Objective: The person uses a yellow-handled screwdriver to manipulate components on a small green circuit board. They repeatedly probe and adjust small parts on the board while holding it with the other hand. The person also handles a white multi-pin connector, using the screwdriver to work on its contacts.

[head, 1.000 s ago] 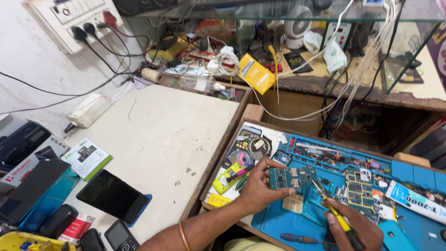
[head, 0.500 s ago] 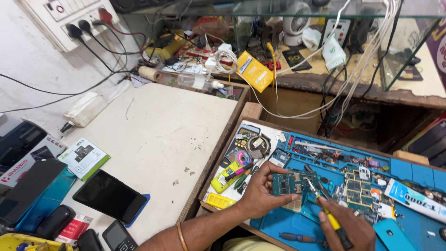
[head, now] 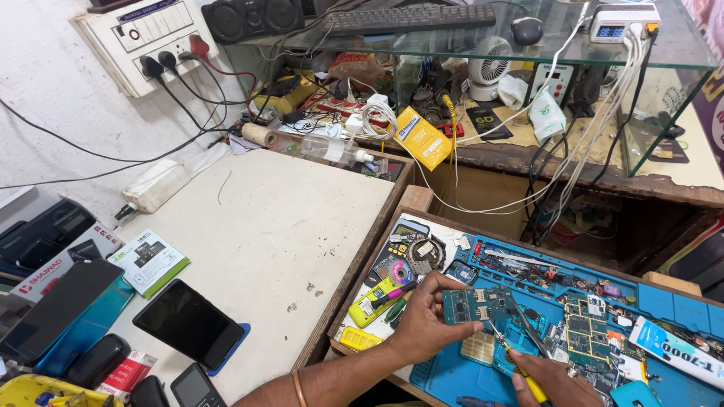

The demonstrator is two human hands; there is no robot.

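- While pinched at its left end by the left hand (head: 422,324), blue circuit board (head: 479,303) held just above the blue mat (head: 679,301), near the mat's front edge.
- Right hand (head: 554,380) clenched around a yellow-handled tool (head: 520,365), tip touching the board's lower edge; thin tweezers (head: 524,325) also in that grip, slanting up beside the tool.
- Just right of the board, more green boards (head: 581,332) lying flat on the mat.
- Left of the hands, at the mat's left edge: yellow-green device (head: 369,305) and pink-handled tool (head: 396,292).
- Further left on the white bench (head: 286,218): dark phone (head: 188,322) near the front edge, green booklet (head: 149,260) towards the left edge.
- Along the bench's back edge: clear bottle (head: 332,148) on its side, yellow packet (head: 421,137) leaning just right of it.
- At the back left corner: wall socket board (head: 147,41) with plugs in it.
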